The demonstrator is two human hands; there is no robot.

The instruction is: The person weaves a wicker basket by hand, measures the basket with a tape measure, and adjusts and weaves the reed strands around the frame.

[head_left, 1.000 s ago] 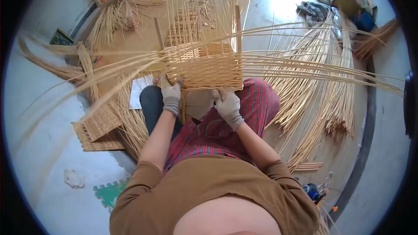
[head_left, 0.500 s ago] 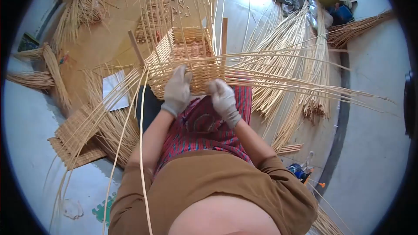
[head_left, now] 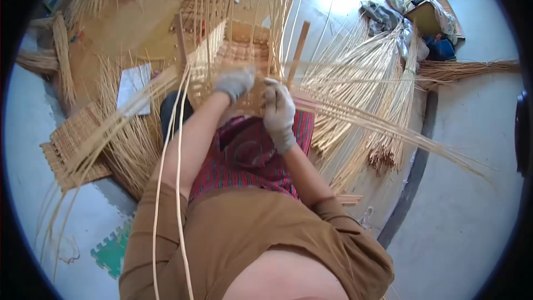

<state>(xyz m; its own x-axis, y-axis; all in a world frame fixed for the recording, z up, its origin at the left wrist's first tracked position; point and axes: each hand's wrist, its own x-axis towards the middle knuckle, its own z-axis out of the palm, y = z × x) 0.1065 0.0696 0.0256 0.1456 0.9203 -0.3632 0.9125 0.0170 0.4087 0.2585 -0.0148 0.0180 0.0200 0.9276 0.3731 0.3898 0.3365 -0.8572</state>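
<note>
Wicker basket (head_left: 244,53); left hand (head_left: 235,83) (blurred), right hand (head_left: 279,106) at its front; cannot tell grips.

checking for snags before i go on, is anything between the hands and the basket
Nothing solid shows between them: the left hand and right hand are both at the near side of the basket. Loose strands run out sideways there; blur hides whether any comes between.

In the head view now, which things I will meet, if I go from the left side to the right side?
Woven panels, white sheet, left wooden upright, gloved left hand, gloved right hand, large pale bundle of stalks, blue item, black object at the far edge.
</note>
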